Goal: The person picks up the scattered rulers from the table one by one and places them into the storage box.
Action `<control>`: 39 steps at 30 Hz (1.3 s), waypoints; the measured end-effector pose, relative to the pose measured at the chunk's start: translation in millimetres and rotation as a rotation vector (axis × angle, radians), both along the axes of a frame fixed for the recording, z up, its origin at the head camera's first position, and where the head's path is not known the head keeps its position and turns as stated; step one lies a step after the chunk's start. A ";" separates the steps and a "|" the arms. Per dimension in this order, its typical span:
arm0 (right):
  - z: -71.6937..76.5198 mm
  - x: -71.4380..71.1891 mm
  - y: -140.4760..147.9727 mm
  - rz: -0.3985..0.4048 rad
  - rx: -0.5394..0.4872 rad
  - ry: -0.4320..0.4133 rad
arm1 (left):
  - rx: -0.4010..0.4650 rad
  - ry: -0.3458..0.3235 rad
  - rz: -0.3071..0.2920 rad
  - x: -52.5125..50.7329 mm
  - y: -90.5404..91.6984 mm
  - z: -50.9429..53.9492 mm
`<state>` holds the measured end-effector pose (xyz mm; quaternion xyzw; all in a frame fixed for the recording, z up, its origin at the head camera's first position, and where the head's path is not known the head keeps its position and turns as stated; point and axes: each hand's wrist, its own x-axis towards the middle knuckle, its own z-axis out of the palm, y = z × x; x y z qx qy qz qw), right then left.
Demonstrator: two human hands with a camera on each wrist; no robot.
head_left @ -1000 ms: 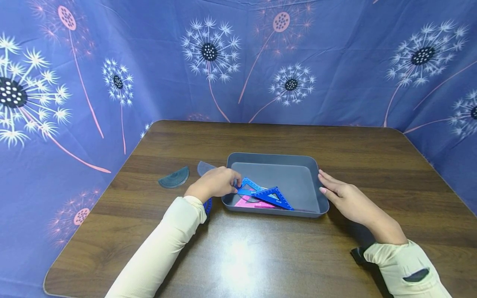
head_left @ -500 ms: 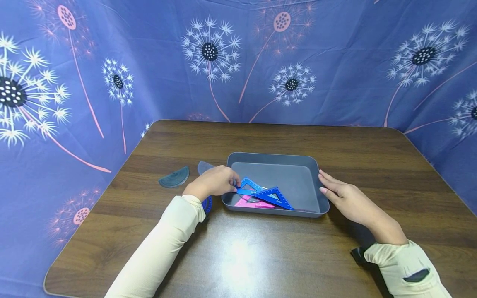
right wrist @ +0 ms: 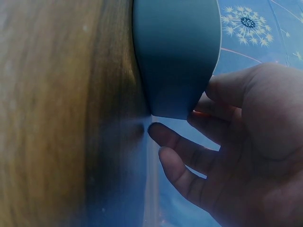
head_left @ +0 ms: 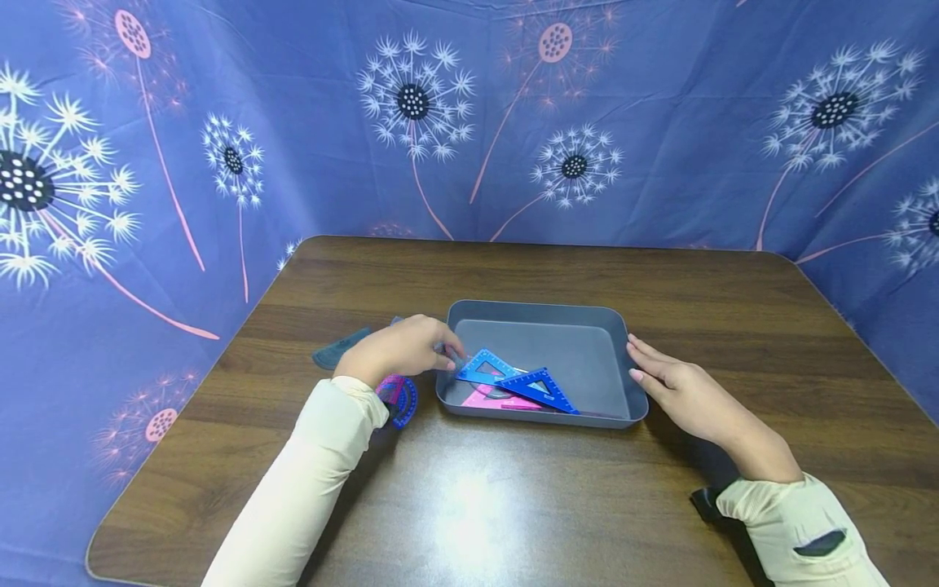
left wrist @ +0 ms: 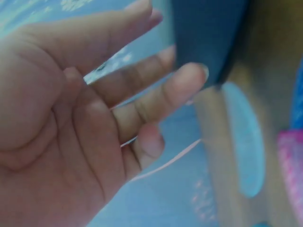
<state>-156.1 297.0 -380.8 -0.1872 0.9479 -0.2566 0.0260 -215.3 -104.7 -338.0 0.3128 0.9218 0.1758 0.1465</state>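
One tray [head_left: 579, 346] holds two blue set squares [head_left: 521, 383]; left hand [head_left: 403, 350] relaxes its fingers, right hand [head_left: 685, 395] touches the right wall, fingers extended.

Left fingers [head_left: 453, 341] off light-blue set square [head_left: 478, 377], pink piece [head_left: 390, 386] exposed

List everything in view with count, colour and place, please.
Table: 1, brown, foreground
Cloth: 1, blue with dandelions, behind table
Tray: 1, grey, on table
Light set square: 1, blue, in tray
Dark set square: 1, blue, overlapping it
Pink pieces: count unclear, pink, beneath these
Teal protractor: 1, teal, table's left
Pale piece: 1, bluish, left of tray
Blue protractor: 1, blue, left of tray
Pink tool: 1, pink, beside the blue protractor
Sleeves: 2, cream, forearms
Strap: count unclear, black, right sleeve
Left hand: 1, bare, at tray's left edge
Right hand: 1, bare, touching tray's right end
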 end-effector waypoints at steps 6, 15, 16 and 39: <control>1.0 -0.6 -0.6 0.004 0.007 0.012 | 0.061 0.050 0.083 2.9 -22.7 20.9; 0.5 0.9 -0.1 -0.002 0.005 0.003 | 0.057 0.010 0.180 -4.3 -47.0 27.1; 0.5 1.0 -0.1 -0.004 0.005 0.002 | 0.051 0.008 0.192 -5.5 -49.2 26.5; 1.9 0.1 -0.8 0.001 0.002 -0.009 | -0.108 -0.130 0.444 -30.7 -105.8 -8.7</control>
